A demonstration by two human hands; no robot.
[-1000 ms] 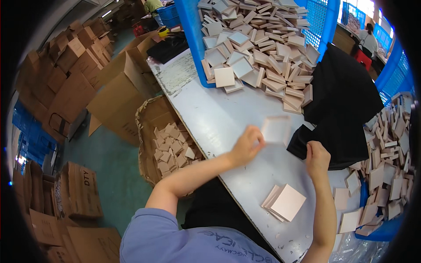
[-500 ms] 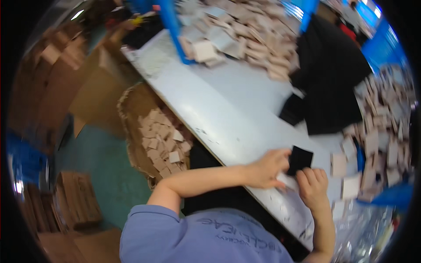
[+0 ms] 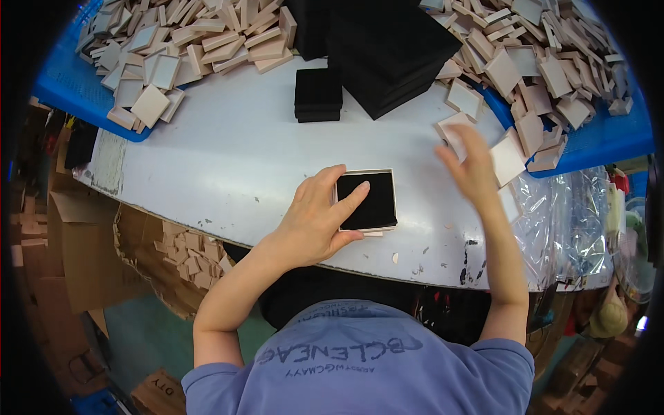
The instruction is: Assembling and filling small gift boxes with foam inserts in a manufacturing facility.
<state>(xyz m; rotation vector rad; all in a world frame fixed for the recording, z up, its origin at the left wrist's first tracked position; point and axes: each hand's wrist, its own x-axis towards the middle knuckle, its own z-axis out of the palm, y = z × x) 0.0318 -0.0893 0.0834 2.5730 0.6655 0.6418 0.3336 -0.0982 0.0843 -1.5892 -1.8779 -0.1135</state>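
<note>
My left hand (image 3: 319, 220) grips a small shallow box (image 3: 366, 200) with a black pad inside, lying on the white table (image 3: 228, 159); the index finger presses on the pad. My right hand (image 3: 472, 166) is raised, fingers spread and blurred, holding nothing, reaching toward the pale pink box halves (image 3: 508, 158) at the table's right. A small stack of black pads (image 3: 318, 95) and a larger black pile (image 3: 387, 48) lie farther back.
Blue trays (image 3: 83, 97) at the far left and far right hold heaps of pink box parts (image 3: 187, 41). A cardboard carton of more pink pieces (image 3: 187, 252) stands below the table's left edge. Clear plastic film (image 3: 574, 221) hangs at the right.
The view has swung over the table. The black pad now sits inside the box under my left hand, and my right hand has let go and lifted toward the pink pieces at the right.
</note>
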